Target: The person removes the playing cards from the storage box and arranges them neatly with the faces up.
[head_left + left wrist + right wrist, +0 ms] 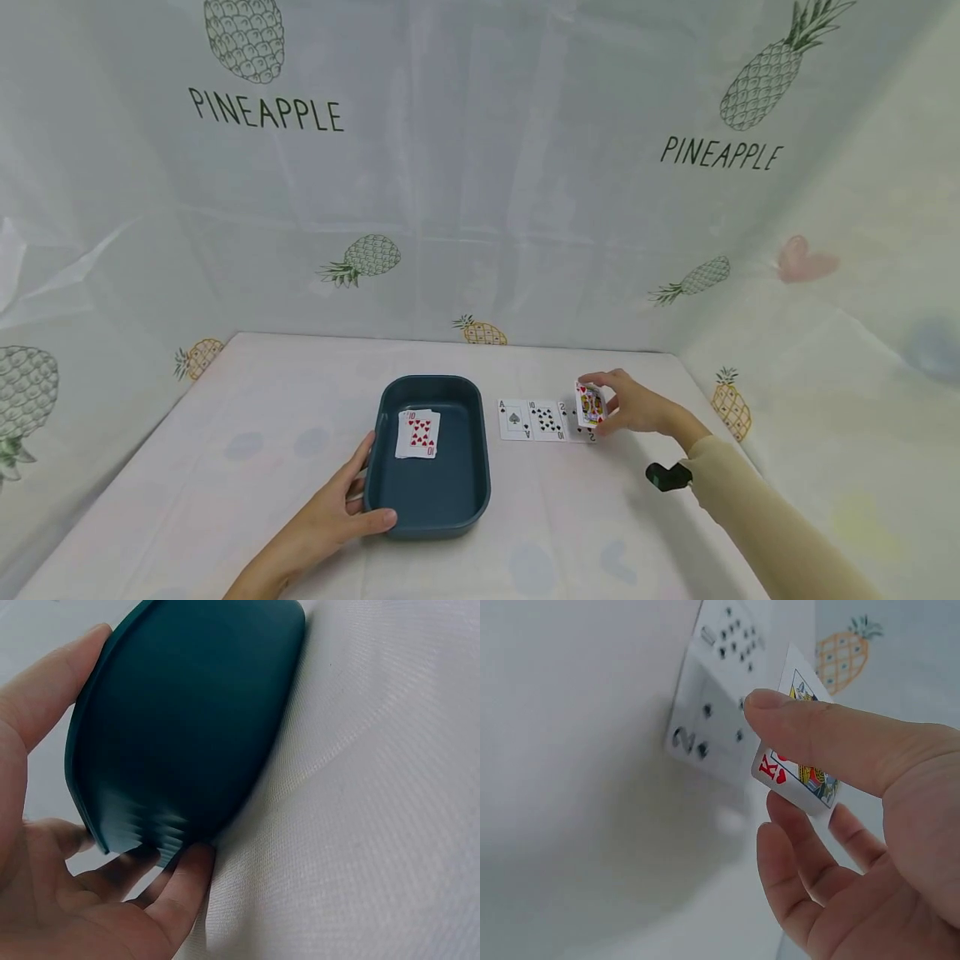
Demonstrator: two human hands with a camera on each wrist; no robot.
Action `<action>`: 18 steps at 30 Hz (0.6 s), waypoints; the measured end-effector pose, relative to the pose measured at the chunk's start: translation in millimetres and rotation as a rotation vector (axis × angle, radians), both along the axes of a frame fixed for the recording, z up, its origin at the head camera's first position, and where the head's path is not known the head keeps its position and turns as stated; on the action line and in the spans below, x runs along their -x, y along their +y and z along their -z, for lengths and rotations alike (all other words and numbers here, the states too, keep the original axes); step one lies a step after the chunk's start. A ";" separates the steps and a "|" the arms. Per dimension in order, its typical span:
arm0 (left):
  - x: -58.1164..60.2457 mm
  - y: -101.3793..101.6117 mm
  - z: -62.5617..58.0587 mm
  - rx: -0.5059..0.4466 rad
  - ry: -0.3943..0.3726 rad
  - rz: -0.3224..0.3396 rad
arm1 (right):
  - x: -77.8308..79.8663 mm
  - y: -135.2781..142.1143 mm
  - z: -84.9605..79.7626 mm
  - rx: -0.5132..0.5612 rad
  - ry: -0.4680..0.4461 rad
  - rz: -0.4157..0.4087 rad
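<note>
My right hand (633, 406) pinches a king of hearts (590, 405) between thumb and fingers, tilted up at the right end of a row of cards. That row holds an ace of spades (514, 419), a ten of spades (547, 421) and a black card marked 2 (571, 429), partly covered by the king in the head view. In the right wrist view the thumb lies across the face of the king (814, 784). My left hand (330, 508) grips the left side of a dark blue-green tray (427, 512), thumb at its near corner, fingers along the wall (187, 712).
Inside the tray, toward its far left, lies a small stack of cards with a ten of hearts (421, 432) on top. A white cloth (570, 517) covers the table. Pineapple-printed sheeting (480, 208) hangs behind and at both sides. A small dark object (667, 477) sits by the right wrist.
</note>
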State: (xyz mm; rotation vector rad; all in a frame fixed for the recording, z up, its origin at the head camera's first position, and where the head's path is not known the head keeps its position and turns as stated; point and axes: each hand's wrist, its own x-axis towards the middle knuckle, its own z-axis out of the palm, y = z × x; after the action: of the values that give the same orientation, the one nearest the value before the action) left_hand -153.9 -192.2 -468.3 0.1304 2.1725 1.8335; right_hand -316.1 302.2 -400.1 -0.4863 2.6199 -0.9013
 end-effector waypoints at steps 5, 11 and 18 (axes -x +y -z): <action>0.0 0.1 -0.9 0.009 -0.002 -0.003 | 0.7 15.4 11.8 -0.057 -0.006 0.024; -0.1 0.5 -2.3 0.003 -0.008 -0.003 | 3.8 28.7 22.4 -0.131 -0.014 0.035; -0.8 0.8 -3.1 -0.003 -0.011 -0.004 | 9.5 30.5 28.4 -0.156 -0.036 0.019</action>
State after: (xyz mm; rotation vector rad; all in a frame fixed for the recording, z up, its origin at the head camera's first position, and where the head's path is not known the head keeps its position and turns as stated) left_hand -153.1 -191.4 -465.1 0.1165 2.1647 1.8355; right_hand -325.6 332.8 -428.5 -0.4013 2.6398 -0.6976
